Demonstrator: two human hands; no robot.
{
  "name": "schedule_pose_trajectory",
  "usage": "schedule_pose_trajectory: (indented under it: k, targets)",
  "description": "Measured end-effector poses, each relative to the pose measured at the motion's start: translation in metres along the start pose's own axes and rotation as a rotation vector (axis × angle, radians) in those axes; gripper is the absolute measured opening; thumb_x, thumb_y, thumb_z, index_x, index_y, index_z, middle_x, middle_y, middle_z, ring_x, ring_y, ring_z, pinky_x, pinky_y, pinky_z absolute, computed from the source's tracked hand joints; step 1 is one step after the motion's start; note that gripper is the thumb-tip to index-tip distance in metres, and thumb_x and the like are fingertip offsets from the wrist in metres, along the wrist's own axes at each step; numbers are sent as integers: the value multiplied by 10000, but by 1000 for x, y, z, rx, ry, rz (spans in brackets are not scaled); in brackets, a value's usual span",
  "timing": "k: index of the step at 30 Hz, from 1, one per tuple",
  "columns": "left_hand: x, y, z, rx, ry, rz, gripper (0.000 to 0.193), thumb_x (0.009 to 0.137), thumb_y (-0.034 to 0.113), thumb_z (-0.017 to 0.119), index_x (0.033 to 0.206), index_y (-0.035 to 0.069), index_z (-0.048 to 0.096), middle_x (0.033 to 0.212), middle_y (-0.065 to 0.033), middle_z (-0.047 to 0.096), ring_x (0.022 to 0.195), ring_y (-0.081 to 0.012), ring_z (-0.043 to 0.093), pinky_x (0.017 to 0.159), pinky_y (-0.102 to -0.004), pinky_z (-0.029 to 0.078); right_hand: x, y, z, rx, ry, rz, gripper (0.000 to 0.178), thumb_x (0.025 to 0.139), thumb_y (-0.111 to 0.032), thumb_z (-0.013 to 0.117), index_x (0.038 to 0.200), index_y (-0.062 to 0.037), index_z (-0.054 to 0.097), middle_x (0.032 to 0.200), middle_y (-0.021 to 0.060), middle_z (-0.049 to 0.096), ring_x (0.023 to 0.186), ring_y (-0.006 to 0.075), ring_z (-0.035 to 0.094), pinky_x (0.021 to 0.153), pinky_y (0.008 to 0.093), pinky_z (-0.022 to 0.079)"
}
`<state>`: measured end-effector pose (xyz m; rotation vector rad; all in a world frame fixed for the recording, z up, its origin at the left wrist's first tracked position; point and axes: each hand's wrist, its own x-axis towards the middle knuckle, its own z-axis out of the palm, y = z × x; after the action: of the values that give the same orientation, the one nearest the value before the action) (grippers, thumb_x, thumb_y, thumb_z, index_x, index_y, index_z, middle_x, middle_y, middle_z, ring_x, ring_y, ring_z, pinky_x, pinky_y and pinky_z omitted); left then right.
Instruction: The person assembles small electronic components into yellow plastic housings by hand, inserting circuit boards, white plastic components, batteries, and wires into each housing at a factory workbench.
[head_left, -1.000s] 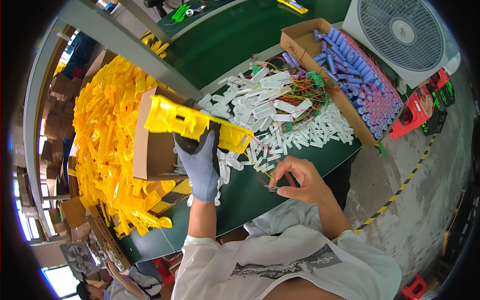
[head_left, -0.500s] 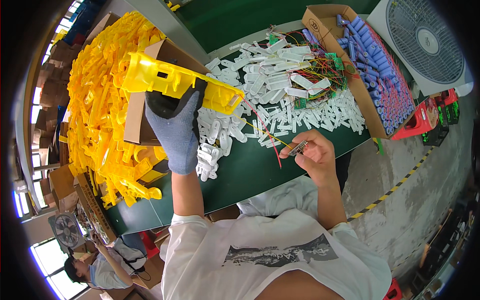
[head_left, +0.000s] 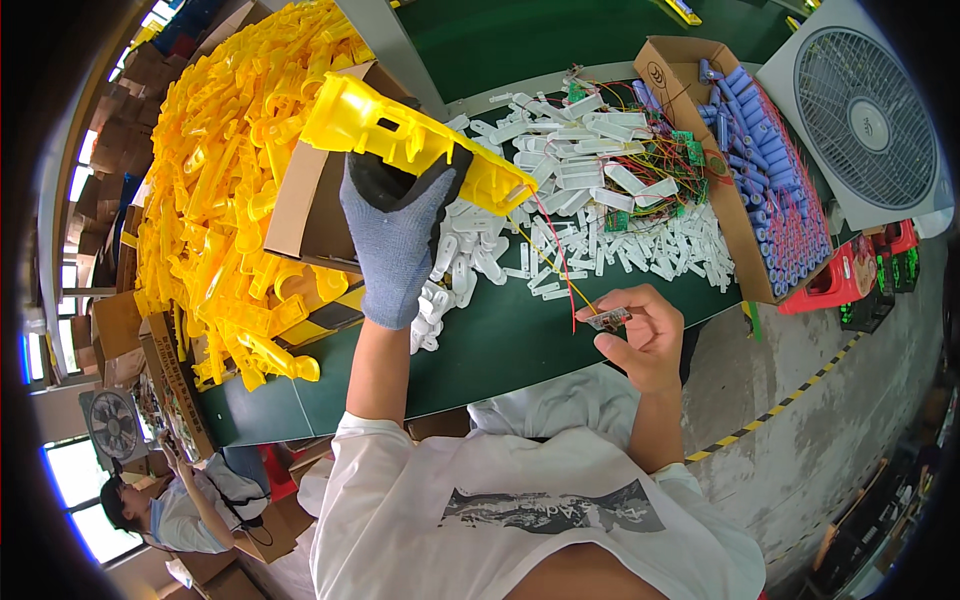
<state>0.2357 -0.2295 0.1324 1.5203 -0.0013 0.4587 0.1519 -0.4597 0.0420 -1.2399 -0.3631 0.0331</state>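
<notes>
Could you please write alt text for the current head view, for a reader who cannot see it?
A gloved left hand holds a yellow plastic shell with thin wires hanging from it, while the bare right hand holds a small circuit board. Around them are piled yellow parts, white pieces and a box of batteries.

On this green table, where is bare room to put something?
Bare tabletop: between the white pieces and the near edge; a smaller patch near-left, beside the yellow parts. Crowded: under these heaps and the carton of cells.
</notes>
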Motion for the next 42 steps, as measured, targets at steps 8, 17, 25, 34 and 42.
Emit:
schedule_pose_trajectory:
  k: [8,17,25,34,42]
  targets:
    - [-5,-10,3,-64,-87,36,422,755,-28,727,1118,-1,512,1030,-91,618,954,-170,621,866,-303,515,7,-1,11,109,61,33,277,766,47,643,1010,8,519,926,119,613,855,172,611,789,307,494]
    - [-16,-18,19,-82,-89,82,471,813,-34,651,1212,1,404,978,-104,616,890,-172,631,782,-314,528,13,-21,36,89,-39,-85,159,769,21,668,901,-9,585,823,74,625,679,98,539,594,224,395]
    - [-38,-29,32,96,-393,272,444,770,42,686,1146,10,451,973,-143,646,871,-250,660,718,-332,522,29,-32,64,111,-144,-380,158,702,46,675,813,-44,607,705,49,634,602,122,535,515,249,380]
    - [-28,-33,27,-107,-33,212,456,822,-93,555,1189,78,346,1055,-106,568,869,-203,640,736,-322,535,22,-27,52,188,-153,-427,214,723,-115,737,645,-78,541,544,2,527,494,128,473,513,290,402]
    - [-33,-15,27,-129,-431,-25,503,778,-22,685,1205,60,433,1042,-79,591,951,-187,605,821,-321,512,34,-40,61,336,-96,-469,285,782,-235,759,676,-120,520,582,-19,553,556,118,498,595,307,391]
